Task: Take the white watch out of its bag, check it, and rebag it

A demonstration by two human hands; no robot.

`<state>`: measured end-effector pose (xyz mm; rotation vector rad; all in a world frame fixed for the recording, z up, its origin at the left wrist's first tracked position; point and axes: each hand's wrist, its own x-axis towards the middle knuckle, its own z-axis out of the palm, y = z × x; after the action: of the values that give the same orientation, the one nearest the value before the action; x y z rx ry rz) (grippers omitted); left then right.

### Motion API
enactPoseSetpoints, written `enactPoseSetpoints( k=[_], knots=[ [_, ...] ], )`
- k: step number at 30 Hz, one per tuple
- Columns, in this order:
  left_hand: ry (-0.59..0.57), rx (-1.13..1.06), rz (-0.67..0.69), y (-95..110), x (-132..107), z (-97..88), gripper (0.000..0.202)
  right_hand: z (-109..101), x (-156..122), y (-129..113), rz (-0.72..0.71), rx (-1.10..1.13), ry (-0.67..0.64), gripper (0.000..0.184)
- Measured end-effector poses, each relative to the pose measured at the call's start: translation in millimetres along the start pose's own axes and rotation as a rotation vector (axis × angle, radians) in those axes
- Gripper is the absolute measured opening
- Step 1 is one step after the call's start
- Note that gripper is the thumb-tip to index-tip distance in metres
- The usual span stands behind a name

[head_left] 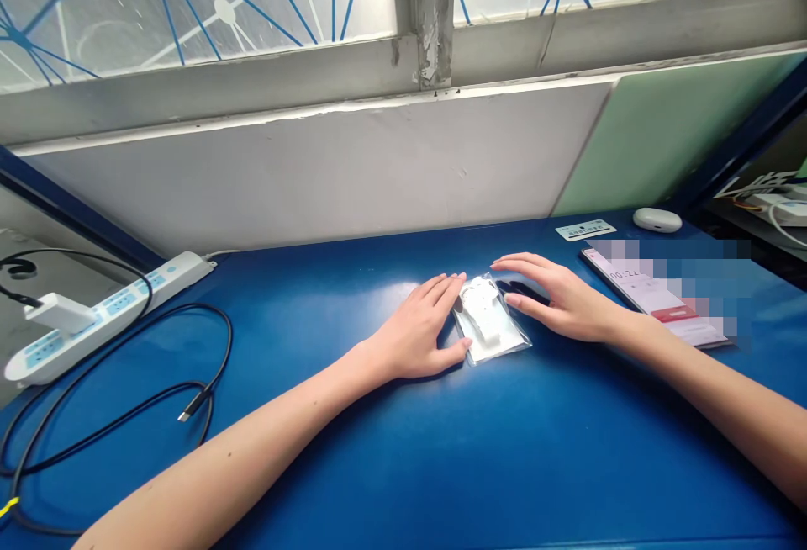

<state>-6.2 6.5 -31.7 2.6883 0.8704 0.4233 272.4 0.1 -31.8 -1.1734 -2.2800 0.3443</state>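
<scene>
A small clear plastic bag (514,336) lies on the blue table, with a white item (484,312) inside; its exact kind is hard to make out through the shiny film. My left hand (419,327) rests along the bag's left edge, fingers stretched forward and thumb out at its lower left side. It is open and grips nothing. On the other side, my right hand (558,296) hovers close to the bag's right edge, thumb and fingers apart, also open. Beneath the right hand is a dark patch, either its shadow or a dark object.
At left stands a white power strip (160,278) with a white charger (60,314) plugged in. A black cable (230,340) loops over the table. At right lie a phone (661,302), a white card (586,230) and a white earbud case (656,219). A wall panel (353,171) borders the back.
</scene>
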Motion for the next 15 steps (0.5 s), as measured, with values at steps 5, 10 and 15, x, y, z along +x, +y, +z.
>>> enactPoseSetpoints(
  k=[5, 10, 15],
  knots=[
    [-0.018, 0.009, -0.018, 0.2, -0.4, -0.1, 0.079, 0.3, -4.6, 3.6, -0.064, -0.089, -0.271, 0.091],
    [-0.033, 0.026, -0.022, 0.8, -0.6, -0.5, 0.072, 6.2, -5.3, 4.1, -0.084, -0.103, -0.312, 0.100],
    [-0.054, 0.036, -0.051, 3.7, -0.4, -2.7, 0.069, 6.7, -4.0, 1.8, -0.059, -0.096, -0.294, 0.087]
  ],
)
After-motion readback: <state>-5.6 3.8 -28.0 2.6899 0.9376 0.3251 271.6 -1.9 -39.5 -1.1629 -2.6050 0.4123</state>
